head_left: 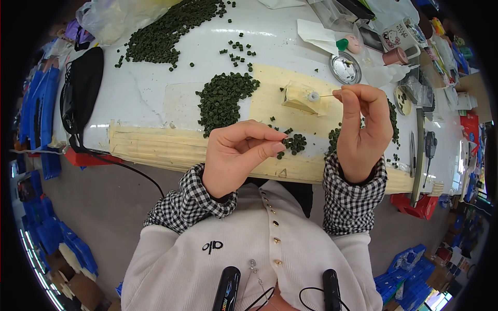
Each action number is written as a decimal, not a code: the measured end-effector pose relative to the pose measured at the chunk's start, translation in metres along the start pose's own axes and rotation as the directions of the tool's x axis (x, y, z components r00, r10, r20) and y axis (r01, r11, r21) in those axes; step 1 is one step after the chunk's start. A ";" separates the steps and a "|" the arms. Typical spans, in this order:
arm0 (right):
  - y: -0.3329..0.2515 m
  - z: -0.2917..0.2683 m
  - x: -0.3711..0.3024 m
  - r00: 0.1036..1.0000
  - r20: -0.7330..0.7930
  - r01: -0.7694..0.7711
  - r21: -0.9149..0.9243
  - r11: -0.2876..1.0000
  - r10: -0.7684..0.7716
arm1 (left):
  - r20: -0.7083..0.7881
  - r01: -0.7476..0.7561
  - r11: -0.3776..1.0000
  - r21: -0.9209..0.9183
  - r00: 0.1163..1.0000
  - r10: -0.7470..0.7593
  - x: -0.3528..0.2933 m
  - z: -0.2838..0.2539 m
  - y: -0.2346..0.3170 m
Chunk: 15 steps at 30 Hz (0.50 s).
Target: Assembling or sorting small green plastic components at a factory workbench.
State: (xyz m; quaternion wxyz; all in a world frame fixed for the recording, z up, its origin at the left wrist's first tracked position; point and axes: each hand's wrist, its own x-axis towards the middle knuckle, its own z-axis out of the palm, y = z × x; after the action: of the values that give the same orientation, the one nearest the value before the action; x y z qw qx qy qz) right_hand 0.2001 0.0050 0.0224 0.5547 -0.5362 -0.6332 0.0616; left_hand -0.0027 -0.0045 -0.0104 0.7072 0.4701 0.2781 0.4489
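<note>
My right hand (365,122) pinches a thin pale stick (327,95) between thumb and forefinger. Its far end points left and reaches a small whitish round nozzle or cap (313,96) on a tape-covered, cream-coloured block (301,98). My left hand (241,155) is closed in a pinch near the table's front; whatever its fingertips hold is too small to make out. Just right of those fingertips lies a little cluster of dark green ring-like pieces (296,144). A larger pile of the same green pieces (223,101) spreads beyond my left hand.
A big heap of green pieces (166,36) lies at the far left, beside a clear plastic bag (114,20). A black face mask (85,88) rests at the left edge. A round metal lid (345,68) stands back right; tweezers (412,155) and a dark-handled tool (430,147) lie right.
</note>
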 end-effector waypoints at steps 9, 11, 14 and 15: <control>0.014 0.003 0.003 0.970 0.227 0.161 -0.334 0.929 -0.087 | -0.062 0.006 1.000 0.006 0.998 -0.005 0.001 -0.002 -0.001; 0.003 0.001 -0.001 0.983 0.156 0.147 -0.339 0.929 -0.099 | -0.066 0.008 1.000 0.014 0.998 -0.007 0.001 -0.002 -0.001; -0.020 -0.008 -0.019 0.978 0.209 0.038 -0.134 0.990 -0.009 | -0.068 -0.017 1.000 0.010 0.998 0.017 0.001 -0.001 0.000; -0.027 -0.007 -0.027 0.965 0.261 -0.010 -0.038 0.999 0.019 | -0.070 -0.024 1.000 0.013 0.997 0.025 -0.001 -0.003 -0.001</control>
State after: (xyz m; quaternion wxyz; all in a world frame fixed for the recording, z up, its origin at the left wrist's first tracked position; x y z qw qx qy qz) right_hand 0.1837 -0.0302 0.0255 0.4559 -0.5382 -0.6979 0.1241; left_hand -0.0048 -0.0041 -0.0125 0.6886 0.4617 0.2998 0.4720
